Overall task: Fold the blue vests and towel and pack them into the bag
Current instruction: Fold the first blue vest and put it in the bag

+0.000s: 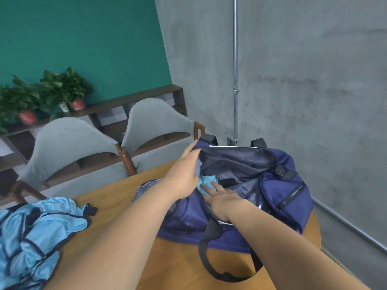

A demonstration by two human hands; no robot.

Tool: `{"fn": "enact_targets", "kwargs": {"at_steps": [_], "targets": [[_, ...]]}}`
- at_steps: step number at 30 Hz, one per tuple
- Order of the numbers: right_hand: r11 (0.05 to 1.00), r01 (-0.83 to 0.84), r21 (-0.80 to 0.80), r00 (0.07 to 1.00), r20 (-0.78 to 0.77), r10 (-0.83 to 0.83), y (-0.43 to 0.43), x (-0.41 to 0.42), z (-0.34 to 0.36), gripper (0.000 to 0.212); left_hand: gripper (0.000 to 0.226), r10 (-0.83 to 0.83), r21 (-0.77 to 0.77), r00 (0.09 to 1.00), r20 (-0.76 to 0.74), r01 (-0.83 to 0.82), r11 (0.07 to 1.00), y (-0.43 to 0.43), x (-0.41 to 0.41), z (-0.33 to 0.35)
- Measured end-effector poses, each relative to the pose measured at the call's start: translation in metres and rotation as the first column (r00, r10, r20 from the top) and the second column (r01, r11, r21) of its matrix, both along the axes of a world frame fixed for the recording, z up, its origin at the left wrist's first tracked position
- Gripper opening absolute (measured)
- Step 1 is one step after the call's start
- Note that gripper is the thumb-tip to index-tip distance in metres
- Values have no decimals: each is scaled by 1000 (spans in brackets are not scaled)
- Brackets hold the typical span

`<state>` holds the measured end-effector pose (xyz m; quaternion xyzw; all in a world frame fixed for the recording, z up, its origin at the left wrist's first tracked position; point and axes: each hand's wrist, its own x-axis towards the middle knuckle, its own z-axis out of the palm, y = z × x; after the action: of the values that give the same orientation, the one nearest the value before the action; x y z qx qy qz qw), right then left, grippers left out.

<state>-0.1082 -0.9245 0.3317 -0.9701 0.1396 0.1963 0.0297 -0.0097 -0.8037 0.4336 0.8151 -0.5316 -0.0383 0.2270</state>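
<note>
A navy duffel bag [278, 197] lies open on the wooden table [117, 197], its grey lining showing. Inside it, near the left end, a bit of light blue cloth [206, 182] shows. My left hand [184, 172] reaches over the bag's left rim with straight fingers against the opening's edge. Fingers spread, my right hand [222, 198] presses down on the light blue cloth in the bag. A heap of unfolded light blue vests [35, 233] with dark trim lies at the table's left edge.
The bag's black strap [207, 248] loops over the table in front of it. Two grey chairs [69, 151] stand behind the table, with a low shelf and potted plants [52, 91] beyond. A concrete wall with a metal pipe [235, 70] rises at right.
</note>
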Motion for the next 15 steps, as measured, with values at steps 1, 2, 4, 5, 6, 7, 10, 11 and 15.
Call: {"fn": "enact_targets", "kwargs": {"at_steps": [1, 2, 4, 5, 6, 7, 10, 11, 15], "targets": [[1000, -4, -3, 1000, 7, 4, -1, 1, 2, 85, 82, 14, 73, 998, 63, -18, 997, 5, 3, -5], [1000, -10, -7, 999, 33, 11, -2, 0, 5, 79, 86, 21, 151, 990, 137, -42, 988, 11, 6, -8], [998, -31, -45, 984, 171, 38, -4, -12, 17, 61, 88, 28, 254, 955, 296, -107, 961, 21, 8, -15], [996, -22, -82, 965, 258, 42, -5, -22, 25, 59, 88, 44, 254, 925, 376, -149, 956, 25, 8, -18], [995, 0, -104, 944, 330, 34, -7, -34, 33, 59, 90, 61, 225, 890, 451, -179, 958, 29, 5, -21], [995, 15, -98, 929, 370, 22, -9, -48, 42, 61, 92, 74, 176, 850, 521, -192, 966, 31, 1, -23], [1000, 6, 31, 965, 262, -14, -18, -92, 53, 83, 78, -18, -11, 731, 682, 36, 999, 33, -9, -29], [999, -18, 40, 985, 174, 11, -17, -105, 56, 94, 67, -106, -41, 701, 705, 190, 981, 34, -12, -34], [939, -173, -298, 982, 15, 186, -15, -121, 47, 63, 69, -403, 320, 823, 401, 286, 903, 43, -37, -35]]}}
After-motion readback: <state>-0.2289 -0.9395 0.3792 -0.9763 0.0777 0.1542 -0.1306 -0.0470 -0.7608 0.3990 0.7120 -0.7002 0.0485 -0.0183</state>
